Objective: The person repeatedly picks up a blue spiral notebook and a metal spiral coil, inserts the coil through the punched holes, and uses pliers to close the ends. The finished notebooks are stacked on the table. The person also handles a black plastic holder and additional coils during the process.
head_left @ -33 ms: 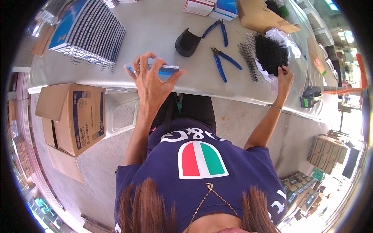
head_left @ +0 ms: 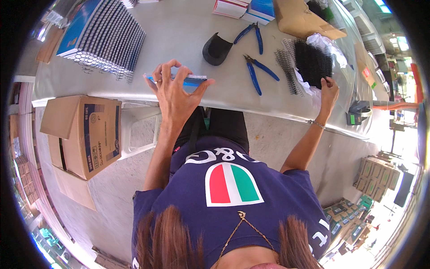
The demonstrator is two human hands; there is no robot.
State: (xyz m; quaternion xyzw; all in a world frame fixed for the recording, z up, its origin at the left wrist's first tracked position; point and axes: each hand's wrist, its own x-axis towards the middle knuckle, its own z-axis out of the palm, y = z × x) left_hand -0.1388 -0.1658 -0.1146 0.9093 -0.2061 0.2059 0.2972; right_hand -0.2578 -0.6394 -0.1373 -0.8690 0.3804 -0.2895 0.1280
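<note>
My left hand [head_left: 174,96] grips a thin blue booklet [head_left: 192,81] edge-on over the table's near edge, thumb on one side and fingers on the other. Over at the right, my right hand [head_left: 329,93] pinches the near end of a pile of black spiral binding coils [head_left: 312,62]. Whether one coil or several are between those fingertips cannot be made out. White plastic wrapping [head_left: 323,42] lies beneath and beside the coils. Two blue-handled cutting pliers, one nearer [head_left: 259,74] and one farther [head_left: 251,36], rest between my hands, next to a curved black piece [head_left: 217,50].
A tall stack of spiral-bound books [head_left: 107,40] stands at the left of the table [head_left: 179,27]. Farther back are more booklets [head_left: 260,10] and a brown cardboard flap [head_left: 304,20]. Below the table's left side are an open carton [head_left: 85,136] and a white stool [head_left: 139,127].
</note>
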